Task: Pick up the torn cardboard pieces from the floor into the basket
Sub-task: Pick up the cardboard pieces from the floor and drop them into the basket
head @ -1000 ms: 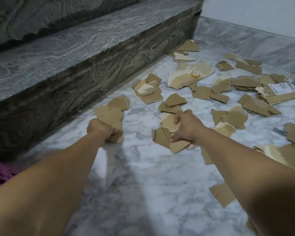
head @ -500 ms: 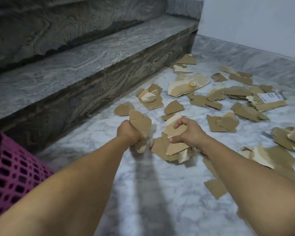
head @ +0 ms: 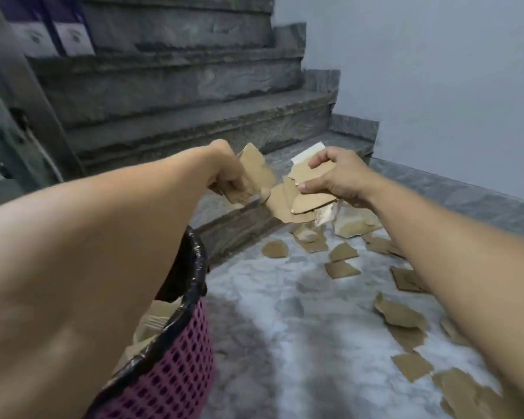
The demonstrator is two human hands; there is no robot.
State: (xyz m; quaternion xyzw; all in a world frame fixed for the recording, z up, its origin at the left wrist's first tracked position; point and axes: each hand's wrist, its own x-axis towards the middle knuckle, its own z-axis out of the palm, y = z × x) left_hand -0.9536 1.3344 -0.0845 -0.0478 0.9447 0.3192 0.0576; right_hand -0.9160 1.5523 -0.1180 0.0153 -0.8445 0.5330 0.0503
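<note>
left hand (head: 235, 179) grips cardboard scraps (head: 256, 169) | right hand (head: 333, 176) clutches cardboard stack (head: 303, 198) | both raised, likely for carry to pink basket (head: 176, 373)

Both hands (head: 230, 173) (head: 335, 176) grip cardboard pieces (head: 303, 204) above floor, pink basket (head: 176, 379) btm-left.

Brown cardboard pieces (head: 341, 269) on white-grey marbled floor (head: 300, 343); pink lattice basket (head: 176, 376) with black liner (head: 191, 267).
</note>
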